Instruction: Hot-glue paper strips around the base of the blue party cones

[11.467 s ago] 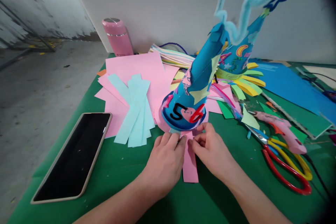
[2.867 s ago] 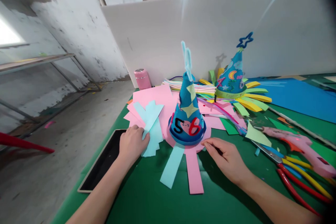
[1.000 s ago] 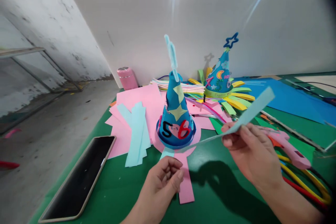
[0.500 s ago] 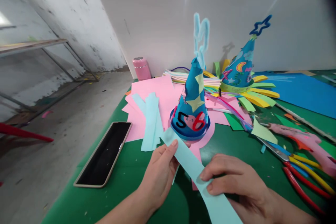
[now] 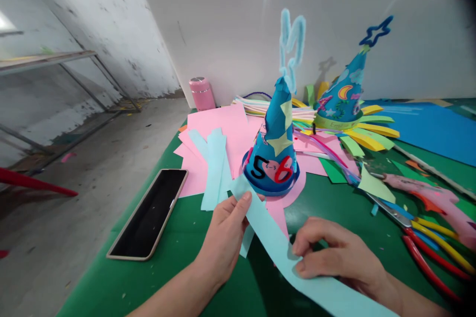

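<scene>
A light-blue paper strip runs diagonally before me, curving off toward the lower right. Its far end is pinched between the thumb and fingers of my left hand; another pale-blue piece shows beneath that hand. My right hand holds the strip's right edge with thumb and forefinger. Just beyond my hands stands a blue paper cone hat, upright, with "5" and "6" shapes, pale stars and a fuzzy light-blue pipe-cleaner shape on top. More light-blue strips lie left of it.
A phone lies at left on the green table. Pink paper sheets and a pink bottle are behind. A second cone hat stands back right. Scissors, red-handled pliers and a pink glue gun lie right.
The strip's near end has swung to the right and now bends more. My right hand has shifted slightly right along it, while my left hand keeps its hold. The view has shifted slightly.
</scene>
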A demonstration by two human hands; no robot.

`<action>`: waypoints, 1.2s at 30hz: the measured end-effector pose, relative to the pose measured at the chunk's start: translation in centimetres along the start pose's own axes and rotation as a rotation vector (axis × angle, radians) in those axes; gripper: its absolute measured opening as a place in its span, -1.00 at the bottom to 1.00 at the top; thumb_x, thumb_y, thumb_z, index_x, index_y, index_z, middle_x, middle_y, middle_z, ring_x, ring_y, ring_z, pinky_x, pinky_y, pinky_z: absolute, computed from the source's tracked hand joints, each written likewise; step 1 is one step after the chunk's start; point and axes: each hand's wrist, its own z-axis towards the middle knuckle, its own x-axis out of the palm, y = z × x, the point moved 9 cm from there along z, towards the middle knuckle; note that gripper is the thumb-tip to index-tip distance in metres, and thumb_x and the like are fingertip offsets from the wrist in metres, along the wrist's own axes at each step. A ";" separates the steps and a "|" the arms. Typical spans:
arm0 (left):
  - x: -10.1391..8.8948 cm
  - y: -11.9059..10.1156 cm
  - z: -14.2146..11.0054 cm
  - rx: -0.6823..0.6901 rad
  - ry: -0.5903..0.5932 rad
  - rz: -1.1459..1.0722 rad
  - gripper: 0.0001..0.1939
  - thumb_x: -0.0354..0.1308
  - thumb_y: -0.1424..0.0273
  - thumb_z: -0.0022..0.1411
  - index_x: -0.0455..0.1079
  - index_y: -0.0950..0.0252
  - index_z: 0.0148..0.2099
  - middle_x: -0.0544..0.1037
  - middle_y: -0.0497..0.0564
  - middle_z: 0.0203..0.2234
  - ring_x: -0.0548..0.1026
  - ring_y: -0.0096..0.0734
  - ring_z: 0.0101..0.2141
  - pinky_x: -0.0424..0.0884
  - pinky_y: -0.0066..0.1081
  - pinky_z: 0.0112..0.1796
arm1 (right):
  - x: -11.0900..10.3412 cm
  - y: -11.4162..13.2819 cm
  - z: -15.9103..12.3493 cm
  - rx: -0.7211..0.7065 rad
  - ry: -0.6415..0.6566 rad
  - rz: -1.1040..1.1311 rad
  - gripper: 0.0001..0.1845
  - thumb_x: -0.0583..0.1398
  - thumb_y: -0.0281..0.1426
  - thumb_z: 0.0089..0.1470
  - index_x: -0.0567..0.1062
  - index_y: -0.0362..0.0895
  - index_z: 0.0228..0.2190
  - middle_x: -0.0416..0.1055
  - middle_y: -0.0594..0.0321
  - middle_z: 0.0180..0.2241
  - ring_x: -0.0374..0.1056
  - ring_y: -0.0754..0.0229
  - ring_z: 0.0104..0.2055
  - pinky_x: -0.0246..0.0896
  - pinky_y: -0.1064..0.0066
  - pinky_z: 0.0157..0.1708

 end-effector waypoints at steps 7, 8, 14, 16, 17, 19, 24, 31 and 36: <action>1.8 0.3 -0.9 0.043 0.152 0.431 -0.68 0.13 0.21 0.03 0.38 0.40 -0.55 0.37 -0.07 -0.64 0.23 -0.53 -0.56 0.18 -0.50 -0.49 | 1.1 -3.5 0.3 0.435 -0.100 0.211 -0.80 0.09 -0.39 0.05 0.39 -0.19 -0.56 0.17 0.35 -0.60 0.08 0.40 -0.54 0.01 0.60 -0.55; 2.0 0.5 -1.0 0.037 0.173 0.433 -0.66 0.12 0.20 0.03 0.36 0.40 -0.56 0.36 -0.07 -0.64 0.23 -0.52 -0.56 0.18 -0.49 -0.49 | 1.4 -4.2 0.1 0.508 -0.109 0.262 -0.80 0.10 -0.36 0.04 0.39 -0.19 -0.54 0.13 0.37 -0.62 0.05 0.42 -0.56 -0.02 0.60 -0.58; 2.2 1.8 -1.0 0.005 0.220 0.331 -0.58 0.02 0.09 0.07 0.29 0.37 -0.57 0.28 -0.09 -0.66 0.20 -0.52 -0.56 0.13 -0.51 -0.51 | 3.2 -6.0 -1.0 0.764 -0.063 0.527 -0.64 0.14 -0.19 -0.02 0.28 -0.22 -0.62 0.07 0.38 -0.65 -0.04 0.43 -0.59 -0.11 0.58 -0.62; 2.1 1.9 -1.0 -0.013 0.213 0.300 -0.59 0.01 0.10 0.08 0.27 0.35 -0.56 0.26 -0.10 -0.66 0.19 -0.52 -0.56 0.13 -0.51 -0.50 | 3.3 -6.0 -1.1 0.792 -0.032 0.507 -0.59 0.12 -0.16 -0.02 0.23 -0.21 -0.66 0.06 0.39 -0.68 -0.05 0.43 -0.61 -0.15 0.57 -0.63; 2.1 2.0 -1.0 -0.029 0.216 0.281 -0.61 0.01 0.12 0.09 0.26 0.34 -0.56 0.26 -0.10 -0.65 0.19 -0.51 -0.55 0.14 -0.50 -0.50 | 3.3 -6.0 -1.1 0.797 -0.020 0.492 -0.57 0.11 -0.15 -0.01 0.22 -0.21 -0.67 0.06 0.39 -0.69 -0.06 0.43 -0.61 -0.17 0.56 -0.64; 2.5 2.1 -1.2 -0.066 0.246 0.237 -0.65 0.01 0.16 0.09 0.25 0.32 -0.56 0.26 -0.10 -0.63 0.21 -0.50 -0.54 0.15 -0.50 -0.48 | 3.3 -6.0 -1.1 0.803 -0.011 0.488 -0.56 0.10 -0.14 -0.01 0.21 -0.21 -0.68 0.06 0.39 -0.69 -0.07 0.43 -0.62 -0.18 0.55 -0.64; 3.4 2.2 -1.5 -0.122 0.307 0.157 -0.74 -0.01 0.29 0.11 0.24 0.30 -0.56 0.27 -0.10 -0.60 0.24 -0.48 -0.51 0.19 -0.49 -0.43 | 3.6 -6.2 -1.0 0.813 -0.034 0.596 -0.58 0.11 -0.15 -0.01 0.22 -0.21 -0.66 0.02 0.41 -0.69 -0.10 0.44 -0.62 -0.22 0.55 -0.64; 4.1 2.1 -1.8 -0.121 0.407 0.084 -0.81 -0.07 0.39 0.15 0.27 0.32 -0.47 0.31 -0.07 -0.54 0.25 -0.46 -0.45 0.19 -0.46 -0.35 | 3.7 -6.6 -1.2 0.812 -0.038 0.605 -0.57 0.11 -0.15 -0.01 0.22 -0.22 -0.67 0.03 0.41 -0.69 -0.10 0.45 -0.62 -0.24 0.55 -0.64; 3.3 2.4 -1.5 -0.083 0.345 0.231 -0.73 -0.01 0.25 0.14 0.28 0.34 -0.47 0.27 -0.08 -0.56 0.21 -0.47 -0.46 0.18 -0.45 -0.36 | 3.7 -6.8 -1.2 0.836 -0.040 0.582 -0.56 0.11 -0.13 -0.03 0.20 -0.21 -0.68 0.02 0.42 -0.70 -0.12 0.45 -0.64 -0.25 0.54 -0.65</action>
